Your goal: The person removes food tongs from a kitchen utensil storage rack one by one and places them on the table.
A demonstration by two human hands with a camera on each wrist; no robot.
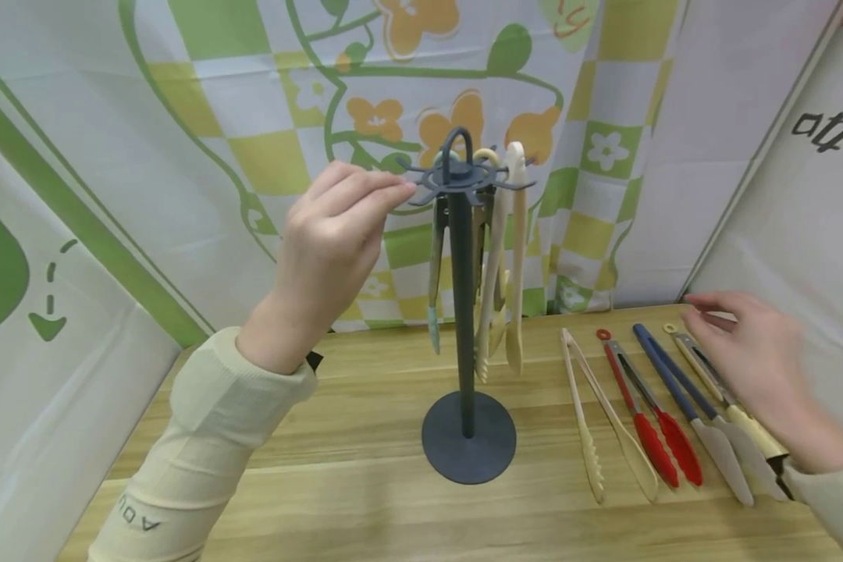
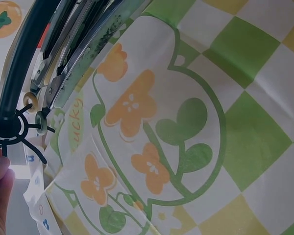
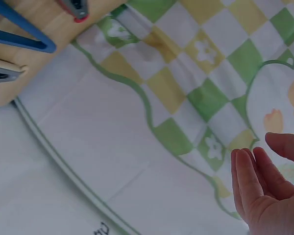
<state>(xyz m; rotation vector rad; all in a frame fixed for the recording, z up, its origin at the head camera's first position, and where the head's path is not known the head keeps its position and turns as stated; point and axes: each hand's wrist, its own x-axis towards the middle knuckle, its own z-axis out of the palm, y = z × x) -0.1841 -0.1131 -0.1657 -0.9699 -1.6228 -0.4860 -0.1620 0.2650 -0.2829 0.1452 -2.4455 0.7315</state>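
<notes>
A dark grey utensil stand [image 1: 466, 328] rises from a round base. At its top, my left hand [image 1: 332, 234] pinches the tip of one hook arm between thumb and finger, as the left wrist view also shows. Several tongs hang from the other hooks, among them cream tongs [image 1: 517, 257] on the right and teal-tipped tongs [image 1: 434, 312] at the back left. My right hand [image 1: 759, 359] hovers over the table's right side with fingers relaxed and holds nothing. Nearest to it lie metal tongs with a yellow ring [image 1: 702, 359], partly hidden by the hand.
On the wooden table [image 1: 323, 499], right of the stand, lie cream tongs [image 1: 604, 390], red-tipped tongs [image 1: 646, 414] and blue-handled tongs [image 1: 681, 390], side by side. A patterned cloth [image 1: 253, 156] hangs close behind the stand. White panels flank both sides.
</notes>
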